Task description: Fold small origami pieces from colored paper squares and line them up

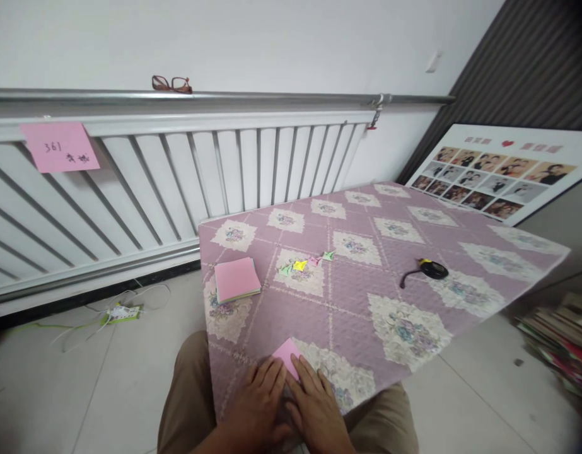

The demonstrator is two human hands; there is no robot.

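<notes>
Both our left hand (258,396) and right hand (314,398) lay on pink paper (287,353); fingers (309,373) outstretched, pinching we couldn't tell; edges, we judged, wanted aligning before creasing.

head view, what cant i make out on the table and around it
All in the head view:
- near part of the pink sheet: covered by the left hand and right hand
- most sheets in the paper stack: hidden under the top pink one
- folds of the yellow paper piece: too small
- floor pile: blurred, cut off by the right edge
</notes>
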